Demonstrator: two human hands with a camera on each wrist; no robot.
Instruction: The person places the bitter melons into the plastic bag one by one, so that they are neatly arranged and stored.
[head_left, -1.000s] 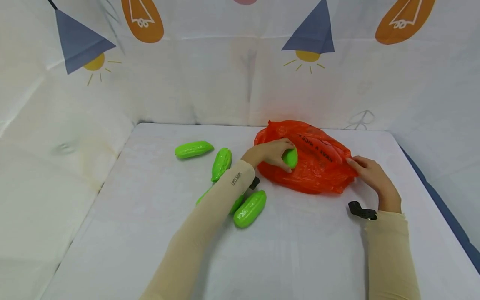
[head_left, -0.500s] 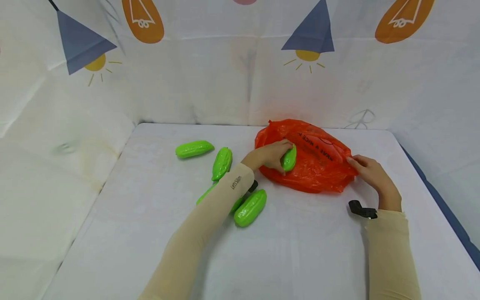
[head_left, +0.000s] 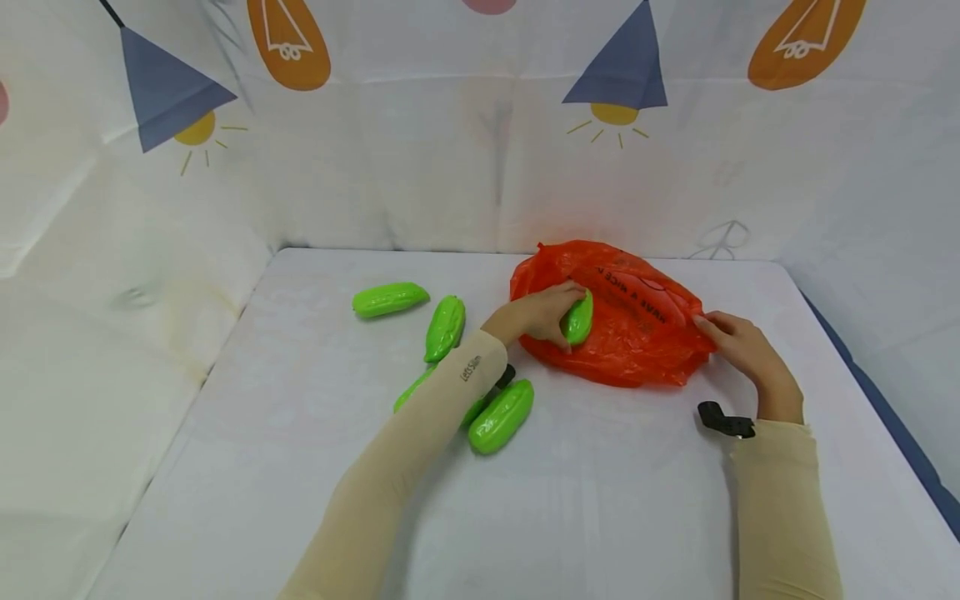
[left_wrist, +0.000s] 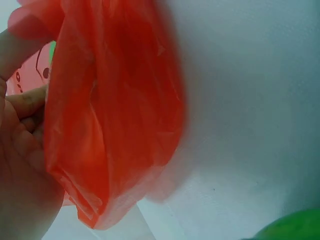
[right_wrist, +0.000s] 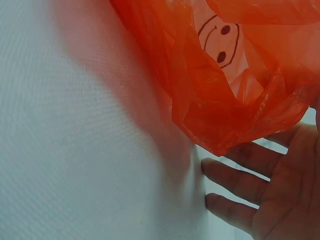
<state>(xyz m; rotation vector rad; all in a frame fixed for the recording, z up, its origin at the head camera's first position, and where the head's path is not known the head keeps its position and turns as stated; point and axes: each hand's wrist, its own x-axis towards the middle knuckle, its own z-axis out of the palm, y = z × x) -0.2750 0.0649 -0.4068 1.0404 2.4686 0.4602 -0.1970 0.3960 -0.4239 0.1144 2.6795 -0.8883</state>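
Observation:
My left hand (head_left: 536, 315) reaches over to a crumpled red plastic bag (head_left: 637, 354) at the back right of the table. It holds a shiny bright green cucumber (head_left: 578, 318) at the bag, thumb in front and fingers on top. A sliver of that green shows between thumb and fingers in the left wrist view, where red plastic (left_wrist: 120, 100) hides most of it. My right hand (head_left: 742, 348) pinches the bag's right edge between thumb and index finger. Its other fingers (right_wrist: 235, 180) stretch loosely below the bag in the right wrist view.
More green cucumbers lie left of the bag: one at the back (head_left: 390, 299), one beside it (head_left: 446, 328), one nearer the front (head_left: 501, 417). Green parts also show on both sides of the left sleeve (head_left: 405, 450). White cloth walls (head_left: 450, 183) enclose the white table (head_left: 600, 500).
The cucumber in the left hand has turned more upright and shifted slightly left against the bag, mostly in the first half second. The right hand stays on the bag's edge.

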